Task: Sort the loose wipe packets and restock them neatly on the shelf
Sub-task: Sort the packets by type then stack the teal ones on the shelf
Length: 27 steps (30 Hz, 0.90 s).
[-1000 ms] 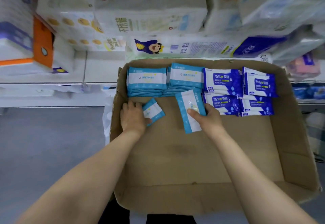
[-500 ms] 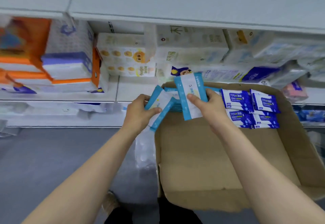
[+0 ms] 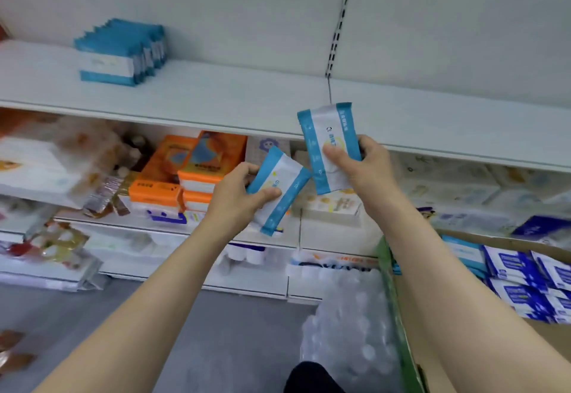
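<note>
Now raised from the brown cardboard box (image 3: 463, 239) toward the white shelf (image 3: 216, 96), left hand (image 3: 234, 195) and right hand (image 3: 367, 167) each gripping a teal-and-white wipe packet (image 3: 278, 188).

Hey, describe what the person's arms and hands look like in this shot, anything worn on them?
Both forearms are bare up to the frame's edge: no sleeves show. The left hand and right hand wear no gloves, and no watch, bracelet or ring is visible. Motion blur softens fine detail, so small marks cannot be ruled out.
</note>
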{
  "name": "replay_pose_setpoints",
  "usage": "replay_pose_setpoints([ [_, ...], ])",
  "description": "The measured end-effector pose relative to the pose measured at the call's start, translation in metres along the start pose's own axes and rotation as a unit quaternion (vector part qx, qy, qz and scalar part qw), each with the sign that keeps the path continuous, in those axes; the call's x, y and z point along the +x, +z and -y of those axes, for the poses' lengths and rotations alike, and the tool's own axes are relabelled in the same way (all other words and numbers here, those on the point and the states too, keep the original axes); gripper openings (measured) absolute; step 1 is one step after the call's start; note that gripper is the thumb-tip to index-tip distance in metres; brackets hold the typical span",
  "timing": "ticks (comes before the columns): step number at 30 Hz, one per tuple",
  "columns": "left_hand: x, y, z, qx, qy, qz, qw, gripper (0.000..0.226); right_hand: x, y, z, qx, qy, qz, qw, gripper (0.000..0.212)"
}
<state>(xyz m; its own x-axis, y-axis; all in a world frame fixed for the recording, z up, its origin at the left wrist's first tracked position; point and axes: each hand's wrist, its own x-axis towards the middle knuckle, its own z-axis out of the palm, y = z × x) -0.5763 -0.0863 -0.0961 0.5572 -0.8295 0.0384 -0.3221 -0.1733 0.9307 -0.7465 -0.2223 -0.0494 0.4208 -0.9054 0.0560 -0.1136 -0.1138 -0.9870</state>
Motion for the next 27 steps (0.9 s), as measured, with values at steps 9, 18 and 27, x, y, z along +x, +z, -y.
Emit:
replay_pose_setpoints([
  [9, 0.109, -0.102, -0.007, 0.046, 0.025, -0.05, 0.997, 0.028, 0.108, 0.11, 0.046, -0.02, -0.086, 0.055, 0.995, 0.025],
  [18, 0.254, -0.167, -0.036, 0.104, -0.031, -0.023, 0.994, 0.028, 0.229, 0.165, 0.071, -0.059, -0.11, 0.107, 0.986, 0.027],
  [27, 0.362, -0.19, -0.037, 0.335, 0.053, 0.014, 0.941, 0.026, 0.279, 0.173, 0.066, -0.106, -0.11, 0.076, 0.985, 0.03],
])
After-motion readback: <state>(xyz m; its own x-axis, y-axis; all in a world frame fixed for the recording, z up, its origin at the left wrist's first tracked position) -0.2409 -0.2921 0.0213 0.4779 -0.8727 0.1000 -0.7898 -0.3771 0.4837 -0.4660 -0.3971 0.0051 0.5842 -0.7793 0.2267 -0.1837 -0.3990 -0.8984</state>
